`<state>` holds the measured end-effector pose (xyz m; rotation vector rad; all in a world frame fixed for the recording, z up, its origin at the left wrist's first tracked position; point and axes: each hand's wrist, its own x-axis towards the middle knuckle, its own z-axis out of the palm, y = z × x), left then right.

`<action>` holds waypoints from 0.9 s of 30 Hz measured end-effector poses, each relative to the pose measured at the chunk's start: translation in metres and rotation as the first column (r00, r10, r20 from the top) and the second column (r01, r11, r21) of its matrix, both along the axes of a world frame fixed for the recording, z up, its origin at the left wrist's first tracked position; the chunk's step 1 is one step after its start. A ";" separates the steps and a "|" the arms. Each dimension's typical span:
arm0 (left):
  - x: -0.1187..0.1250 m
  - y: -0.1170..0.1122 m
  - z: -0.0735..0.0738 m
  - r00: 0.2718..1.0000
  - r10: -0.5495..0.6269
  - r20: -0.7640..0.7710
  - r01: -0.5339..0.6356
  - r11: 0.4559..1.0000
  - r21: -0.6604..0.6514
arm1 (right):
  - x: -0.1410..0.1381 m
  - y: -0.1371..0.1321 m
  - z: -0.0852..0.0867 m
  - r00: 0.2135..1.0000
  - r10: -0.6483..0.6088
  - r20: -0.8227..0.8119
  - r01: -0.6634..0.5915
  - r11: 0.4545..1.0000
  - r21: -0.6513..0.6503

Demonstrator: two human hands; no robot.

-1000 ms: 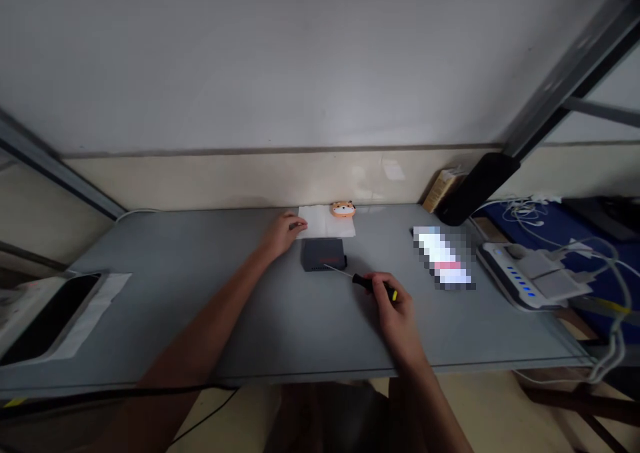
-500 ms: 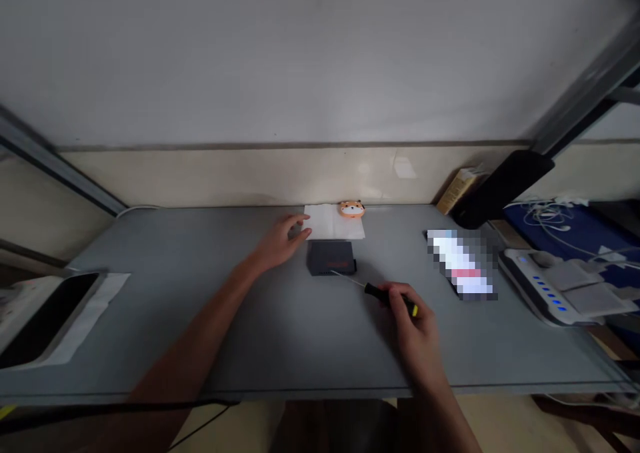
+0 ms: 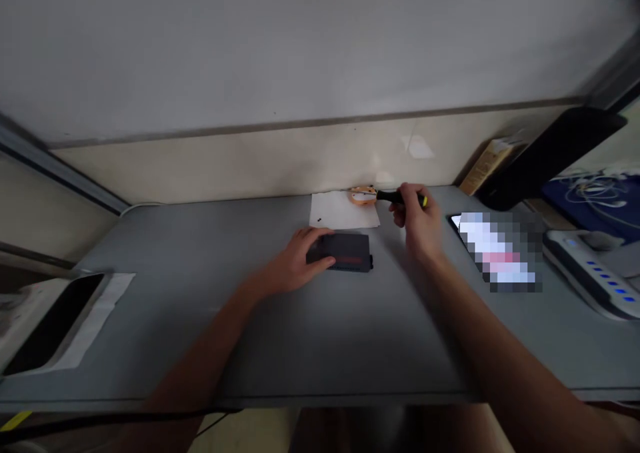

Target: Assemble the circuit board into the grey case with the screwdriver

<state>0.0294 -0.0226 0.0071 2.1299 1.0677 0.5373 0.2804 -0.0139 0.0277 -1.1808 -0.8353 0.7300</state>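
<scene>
My left hand (image 3: 305,261) grips the left end of a small dark rectangular box (image 3: 347,248), its thumb along the front and its fingers over the back edge. The box lies on the grey table and bears faint red lettering. In my right hand (image 3: 417,220) is a screwdriver (image 3: 395,197) with a black and yellow handle. Its shaft points left, across an orange animal-faced case (image 3: 359,198); whether the two touch I cannot tell. Beneath that case is white paper (image 3: 337,214), with small dark bits (image 3: 319,220), perhaps screws, near its left side.
A lit phone (image 3: 500,253), blurred out, and a white power strip (image 3: 590,276) lie to the right. Behind them stand a black cylinder (image 3: 545,156) and a yellowish box (image 3: 486,166). At the left a dark-screened device (image 3: 55,323) rests on white paper.
My left hand has come down onto the dark box and closed on it. My right hand has carried the screwdriver up from the box to the orange case. The view has shifted slightly.
</scene>
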 end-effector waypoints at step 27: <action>0.005 -0.002 0.004 0.997 -0.010 0.071 0.014 0.998 -0.059 | 0.000 -0.028 -0.009 0.918 -0.032 0.395 0.002 0.997 0.075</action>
